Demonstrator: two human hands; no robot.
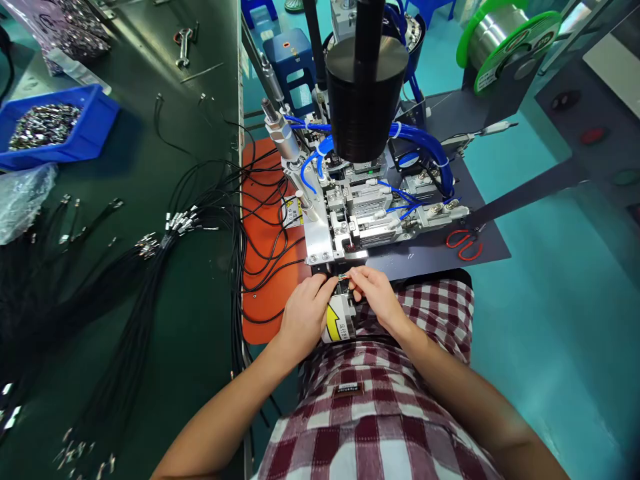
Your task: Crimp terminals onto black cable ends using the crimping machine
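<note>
Wires (344,277) between hands (377,293), parts (45,127) in bin (101,127)

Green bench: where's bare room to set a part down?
Between the blue bin and wrench; also right of the fanned black cables, short of the bench edge. Crowded: lower left, under another cable bundle.

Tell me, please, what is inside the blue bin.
The blue bin holds a heap of small metal parts; its floor beneath them is covered and cannot be seen.
</note>
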